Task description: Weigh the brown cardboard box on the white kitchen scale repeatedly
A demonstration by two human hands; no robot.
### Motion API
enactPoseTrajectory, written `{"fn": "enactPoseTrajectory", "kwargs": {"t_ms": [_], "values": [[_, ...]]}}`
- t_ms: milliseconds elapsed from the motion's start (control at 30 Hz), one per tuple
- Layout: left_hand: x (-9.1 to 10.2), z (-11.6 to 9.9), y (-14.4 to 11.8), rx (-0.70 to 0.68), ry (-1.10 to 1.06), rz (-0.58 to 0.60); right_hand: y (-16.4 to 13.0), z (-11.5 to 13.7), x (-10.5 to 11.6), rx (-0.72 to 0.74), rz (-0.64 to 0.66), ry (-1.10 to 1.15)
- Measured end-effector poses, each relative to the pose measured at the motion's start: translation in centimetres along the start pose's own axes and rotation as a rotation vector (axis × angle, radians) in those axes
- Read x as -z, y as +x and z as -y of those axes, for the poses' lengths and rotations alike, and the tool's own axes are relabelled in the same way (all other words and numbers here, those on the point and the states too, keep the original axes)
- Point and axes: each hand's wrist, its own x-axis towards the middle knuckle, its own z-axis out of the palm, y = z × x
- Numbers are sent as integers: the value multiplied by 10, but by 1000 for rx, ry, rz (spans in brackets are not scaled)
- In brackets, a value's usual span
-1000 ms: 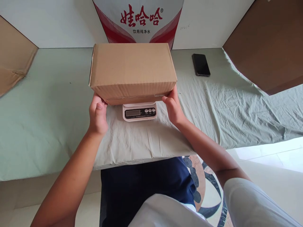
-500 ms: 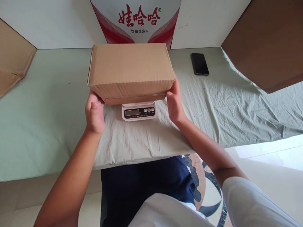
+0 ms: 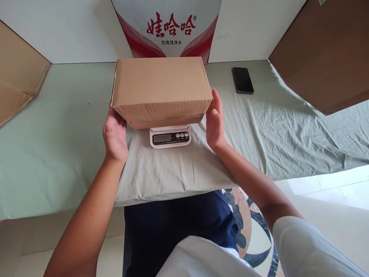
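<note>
A brown cardboard box (image 3: 161, 80) rests on a small white kitchen scale (image 3: 170, 138), hiding the scale's platform; the display and buttons show in front. At the box's left end, my left hand (image 3: 115, 134) is open, palm turned up toward the box, its fingertips partly hidden beneath or behind the lower edge. My right hand (image 3: 215, 121) is open along the right end, fingers stretched forward and thumb off the cardboard. Whether either hand still touches the box is hard to tell.
A black phone (image 3: 243, 80) lies on the green cloth (image 3: 72, 146) to the right. Behind stands a white and red printed carton panel (image 3: 170, 23). Brown cardboard panels flank the table at left (image 3: 20, 69) and right (image 3: 323, 57).
Both hands have loosened from the box's ends; the right fingers have straightened and the thumb has come away. The box has shifted or turned slightly on the scale. The view has moved a little.
</note>
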Motion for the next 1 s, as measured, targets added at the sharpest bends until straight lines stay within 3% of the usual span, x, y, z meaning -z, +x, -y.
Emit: {"fn": "enactPoseTrajectory", "kwargs": {"t_ms": [233,1000], "values": [[2,19,-3,-74,-9,-3,5,-6,-1,20,107,82],[-11,6,-10,-63,-6,68,-6,13,-11,31,147,119]]}}
